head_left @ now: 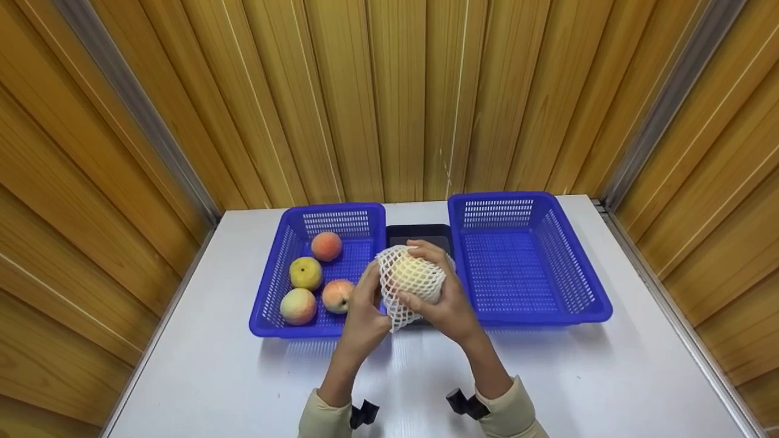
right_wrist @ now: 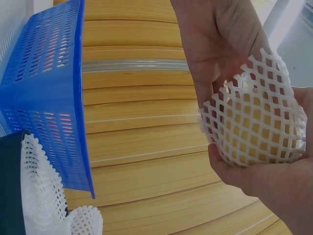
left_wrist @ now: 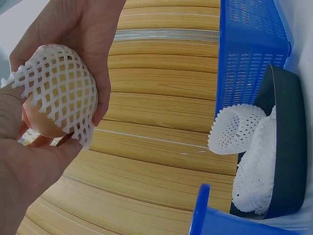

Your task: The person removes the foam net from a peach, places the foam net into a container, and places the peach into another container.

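Observation:
A yellowish-pink peach (head_left: 411, 275) sits inside a white foam net sleeve (head_left: 398, 313), held up above the middle of the table. My right hand (head_left: 447, 301) grips the netted peach from the right, thumb in front and fingers over the top. On the other side, my left hand (head_left: 365, 316) holds the net's loose, open edge. The left wrist view shows the peach's lower part (left_wrist: 43, 120) bare of the net. Both hands cover part of the fruit.
The left blue basket (head_left: 268, 304) contains several peaches (head_left: 305, 273). Another blue basket (head_left: 529, 317) stands to the right. Between them a black tray (left_wrist: 291, 161) has white foam nets (left_wrist: 257, 169) in it. Wood-patterned walls (head_left: 395, 103) enclose the white table (head_left: 207, 365).

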Action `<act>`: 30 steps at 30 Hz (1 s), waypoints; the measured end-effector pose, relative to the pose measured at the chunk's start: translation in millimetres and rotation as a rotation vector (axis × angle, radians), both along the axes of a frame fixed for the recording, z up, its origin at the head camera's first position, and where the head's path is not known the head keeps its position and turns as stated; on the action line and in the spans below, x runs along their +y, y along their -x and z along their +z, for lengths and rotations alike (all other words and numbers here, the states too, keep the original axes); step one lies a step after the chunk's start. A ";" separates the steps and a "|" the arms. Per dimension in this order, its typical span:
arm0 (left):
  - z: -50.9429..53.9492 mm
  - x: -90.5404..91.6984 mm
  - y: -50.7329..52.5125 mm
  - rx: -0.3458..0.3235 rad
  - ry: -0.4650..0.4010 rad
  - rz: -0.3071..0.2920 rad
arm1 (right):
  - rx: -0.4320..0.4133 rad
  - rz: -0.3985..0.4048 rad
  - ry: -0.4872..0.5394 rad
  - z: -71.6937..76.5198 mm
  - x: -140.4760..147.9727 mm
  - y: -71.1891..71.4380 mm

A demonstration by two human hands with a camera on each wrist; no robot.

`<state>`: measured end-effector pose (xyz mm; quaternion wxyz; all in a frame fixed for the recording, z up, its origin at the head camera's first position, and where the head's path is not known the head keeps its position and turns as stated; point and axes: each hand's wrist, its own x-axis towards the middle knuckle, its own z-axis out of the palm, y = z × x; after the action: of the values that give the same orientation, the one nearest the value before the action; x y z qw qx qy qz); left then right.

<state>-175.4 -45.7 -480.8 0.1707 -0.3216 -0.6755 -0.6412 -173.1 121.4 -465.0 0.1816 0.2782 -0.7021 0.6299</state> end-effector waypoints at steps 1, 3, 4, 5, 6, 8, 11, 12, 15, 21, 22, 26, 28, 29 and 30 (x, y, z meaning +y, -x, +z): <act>-0.1 0.8 0.3 0.008 0.002 0.008 | -0.002 0.005 -0.005 0.4 1.5 0.3; -0.1 2.7 1.6 0.029 0.003 0.012 | 0.001 0.011 -0.015 1.7 5.3 1.3; -0.1 3.8 2.5 0.040 0.002 0.011 | 0.005 0.014 -0.018 2.9 7.5 1.7; -0.3 4.5 3.5 0.051 0.000 0.008 | 0.008 0.018 -0.019 4.1 9.6 2.1; -0.4 5.2 4.4 0.062 -0.003 0.003 | 0.012 0.020 -0.019 5.2 11.7 2.4; -0.4 5.7 5.3 0.081 -0.009 -0.005 | 0.020 0.029 -0.020 6.4 15.2 2.8; -2.0 3.8 4.3 0.100 -0.008 0.014 | 0.020 0.052 -0.031 5.9 17.7 1.8; -2.5 2.7 3.4 0.102 -0.006 0.024 | 0.017 0.063 -0.032 5.4 17.9 1.3; -4.7 -0.8 0.2 0.102 0.005 0.055 | 0.007 0.086 -0.035 3.5 17.6 -0.7; -5.5 -3.9 -3.5 0.096 0.034 0.079 | 0.013 0.090 -0.027 1.7 19.9 -2.5; -5.2 -4.0 -3.4 0.097 0.035 0.080 | 0.014 0.089 -0.028 2.0 20.7 -2.6; -4.6 -4.6 -2.9 0.099 0.033 0.077 | 0.020 0.084 -0.030 3.8 23.6 -2.7; -4.8 -5.4 -3.3 0.096 0.031 0.075 | 0.027 0.078 -0.030 4.0 24.8 -2.9; -5.1 -5.8 -3.5 0.092 0.027 0.069 | 0.031 0.076 -0.029 3.9 25.3 -2.8; -5.3 -6.2 -3.6 0.089 0.023 0.063 | 0.036 0.072 -0.026 3.5 25.8 -2.9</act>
<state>-171.8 -51.9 -486.1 0.2171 -0.3305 -0.6843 -0.6126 -170.3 147.1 -461.5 0.1676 0.3169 -0.6963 0.6218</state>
